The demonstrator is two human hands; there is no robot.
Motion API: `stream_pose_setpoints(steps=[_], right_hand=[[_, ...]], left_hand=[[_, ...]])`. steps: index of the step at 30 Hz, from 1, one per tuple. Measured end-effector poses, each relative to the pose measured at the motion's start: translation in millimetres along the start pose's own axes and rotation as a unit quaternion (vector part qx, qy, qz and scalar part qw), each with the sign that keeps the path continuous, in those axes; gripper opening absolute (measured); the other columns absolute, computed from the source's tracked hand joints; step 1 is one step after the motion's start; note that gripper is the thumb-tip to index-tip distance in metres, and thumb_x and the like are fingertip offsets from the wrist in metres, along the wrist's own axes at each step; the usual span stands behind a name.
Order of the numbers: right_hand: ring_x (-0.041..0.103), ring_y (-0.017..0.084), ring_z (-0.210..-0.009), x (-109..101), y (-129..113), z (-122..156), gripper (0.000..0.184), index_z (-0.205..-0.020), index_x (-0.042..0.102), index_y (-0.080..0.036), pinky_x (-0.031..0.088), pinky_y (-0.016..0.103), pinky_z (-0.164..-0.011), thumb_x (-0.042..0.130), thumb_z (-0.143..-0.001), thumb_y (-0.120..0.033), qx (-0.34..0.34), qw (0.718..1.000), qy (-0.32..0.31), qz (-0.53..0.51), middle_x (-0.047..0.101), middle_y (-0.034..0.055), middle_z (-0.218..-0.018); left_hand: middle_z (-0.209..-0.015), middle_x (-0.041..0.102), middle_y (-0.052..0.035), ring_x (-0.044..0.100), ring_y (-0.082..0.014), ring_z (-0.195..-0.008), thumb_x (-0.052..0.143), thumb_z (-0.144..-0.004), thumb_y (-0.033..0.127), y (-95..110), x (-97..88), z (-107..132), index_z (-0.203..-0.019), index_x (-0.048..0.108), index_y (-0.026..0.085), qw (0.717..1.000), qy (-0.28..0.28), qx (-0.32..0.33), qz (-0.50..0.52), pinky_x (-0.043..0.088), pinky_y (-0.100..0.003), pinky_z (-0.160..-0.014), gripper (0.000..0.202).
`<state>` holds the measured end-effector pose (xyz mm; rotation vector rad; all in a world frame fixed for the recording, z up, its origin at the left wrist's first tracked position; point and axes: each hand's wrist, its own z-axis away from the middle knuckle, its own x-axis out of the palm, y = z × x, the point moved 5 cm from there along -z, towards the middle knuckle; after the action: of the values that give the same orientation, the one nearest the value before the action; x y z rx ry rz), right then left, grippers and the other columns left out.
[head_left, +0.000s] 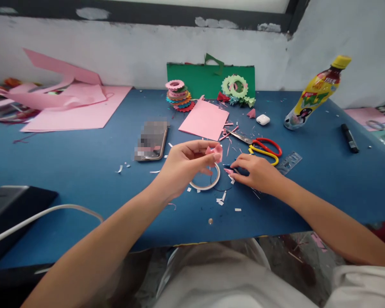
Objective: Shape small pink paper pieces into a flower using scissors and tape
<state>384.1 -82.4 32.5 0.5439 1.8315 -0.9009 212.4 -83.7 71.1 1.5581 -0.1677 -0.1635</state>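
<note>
Between the thumb and fingers of my left hand (182,167) is a small folded pink paper piece (217,152), held just above the table. Below that hand lies a white tape ring (205,187), partly covered by my fingers. My right hand (256,172) rests low on the table, its thumb and fingertips curled around a second small pink paper piece (229,171). Something dark and thin shows under those fingers, too hidden to name. Just beyond my right hand are scissors (266,147) with red and yellow handles, and a clear ruler (290,163).
A pink paper sheet (205,119), phone (152,140) and white earphone case (263,119) lie ahead. Behind stand stacked paper rings (179,97) and a green board (192,75). A bottle (314,96) and black marker (349,137) are right; a cable (67,207) runs left.
</note>
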Motion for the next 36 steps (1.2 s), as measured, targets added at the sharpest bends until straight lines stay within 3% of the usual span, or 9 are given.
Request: stream_pose_setpoints(steps=[4, 10, 19, 27, 32, 36], right_hand=[[0.056, 0.018, -0.082, 8, -8, 0, 0.019, -0.088, 0.064, -0.016, 0.044, 0.031, -0.075, 0.056, -0.082, -0.032, -0.003, 1.000, -0.010, 0.025, 0.061, 0.0066, -0.087], [0.057, 0.016, -0.084, 9, -16, 0, 0.016, -0.092, 0.064, -0.016, 0.045, 0.030, -0.076, 0.051, -0.084, -0.021, -0.056, 0.997, -0.026, -0.036, 0.063, 0.0072, -0.090], [0.060, 0.013, -0.087, -13, -28, 1, 0.019, -0.096, 0.065, -0.018, 0.047, 0.027, -0.080, 0.055, -0.080, -0.014, -0.084, 0.975, 0.011, -0.207, 0.066, 0.0046, -0.095], [0.062, 0.012, -0.085, -32, -20, 4, 0.018, -0.099, 0.064, -0.018, 0.051, 0.025, -0.073, 0.053, -0.085, -0.019, -0.012, 0.931, 0.082, -0.355, 0.067, 0.0045, -0.093], [0.063, 0.012, -0.081, -43, -20, 10, 0.024, -0.106, 0.062, -0.020, 0.052, 0.024, -0.070, 0.055, -0.083, -0.018, -0.023, 0.936, 0.161, -0.311, 0.067, 0.0040, -0.092], [0.064, 0.012, -0.083, -52, -29, 16, 0.016, -0.093, 0.063, -0.020, 0.052, 0.025, -0.075, 0.054, -0.082, -0.013, -0.075, 0.957, 0.214, -0.183, 0.069, 0.0023, -0.088]], left_hand=[[-0.083, 0.065, -0.0042, 0.058, -0.0106, -0.066, 0.074, -0.066, 0.030, 1, 1.0, 1, -0.095, 0.069, 0.016, 1.000, -0.008, 0.004, 0.005, 0.049, -0.016, -0.050, 0.032], [-0.081, 0.066, -0.0034, 0.059, -0.0112, -0.065, 0.074, -0.066, 0.030, 1, 2.8, 4, -0.096, 0.069, 0.017, 1.000, -0.028, 0.001, 0.007, 0.048, -0.017, -0.050, 0.033], [-0.079, 0.066, -0.0030, 0.060, -0.0117, -0.065, 0.074, -0.066, 0.027, 0, 6.6, 5, -0.098, 0.068, 0.017, 0.998, -0.062, -0.004, 0.001, 0.050, -0.018, -0.051, 0.035], [-0.079, 0.067, -0.0033, 0.062, -0.0133, -0.068, 0.075, -0.064, 0.028, -2, 11.1, 8, -0.097, 0.068, 0.016, 0.997, -0.073, -0.024, -0.013, 0.052, -0.021, -0.055, 0.036], [-0.084, 0.070, -0.0058, 0.065, -0.0156, -0.075, 0.076, -0.064, 0.028, -4, 11.6, 8, -0.096, 0.069, 0.015, 0.997, -0.077, -0.012, -0.013, 0.053, -0.026, -0.068, 0.036], [-0.088, 0.071, -0.0068, 0.066, -0.0164, -0.079, 0.075, -0.065, 0.029, -4, 13.2, 8, -0.092, 0.069, 0.015, 0.996, -0.081, -0.009, -0.021, 0.052, -0.027, -0.073, 0.030]])
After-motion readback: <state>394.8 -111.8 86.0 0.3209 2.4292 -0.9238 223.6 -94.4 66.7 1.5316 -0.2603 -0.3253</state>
